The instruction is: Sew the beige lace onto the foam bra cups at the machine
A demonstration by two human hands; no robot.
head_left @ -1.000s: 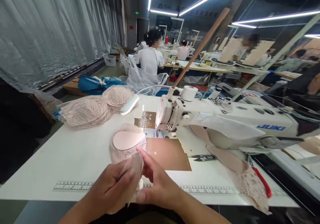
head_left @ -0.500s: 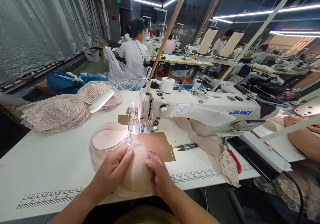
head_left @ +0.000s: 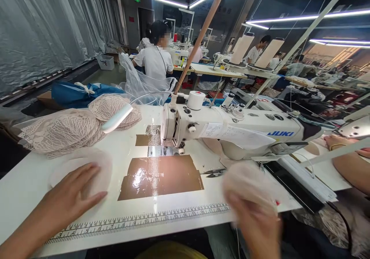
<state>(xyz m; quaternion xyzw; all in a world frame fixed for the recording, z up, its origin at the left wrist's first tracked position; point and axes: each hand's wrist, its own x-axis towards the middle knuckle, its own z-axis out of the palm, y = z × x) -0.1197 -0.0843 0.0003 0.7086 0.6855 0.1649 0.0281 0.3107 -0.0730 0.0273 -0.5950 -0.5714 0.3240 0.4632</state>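
Observation:
At the left of the table lies a pale, sheer-edged bra cup [head_left: 102, 166], blurred by motion. My left hand [head_left: 69, 195] rests at it with thumb and fingers spread apart. On the right, my right hand [head_left: 257, 224] grips a beige bra cup [head_left: 248, 180] by its near side, over the table's right part; hand and cup are smeared by motion. Between my hands stands the needle end of a white sewing machine [head_left: 170, 126], with a shiny brown patch [head_left: 164, 176] on the table before it. Black thread snips [head_left: 215, 173] lie just left of the held cup.
Stacked lace cups [head_left: 66, 132] lie at the back left under a lamp [head_left: 117, 118]. A printed ruler strip [head_left: 144, 220] runs along the front edge. Beyond sits a person in white [head_left: 157, 60]. Another person's arm [head_left: 349, 166] shows at the far right.
My hands have parted from in front of the needle. The beige cup has gone right in my right hand; the pale cup and my left hand have moved left, uncovering the brown patch.

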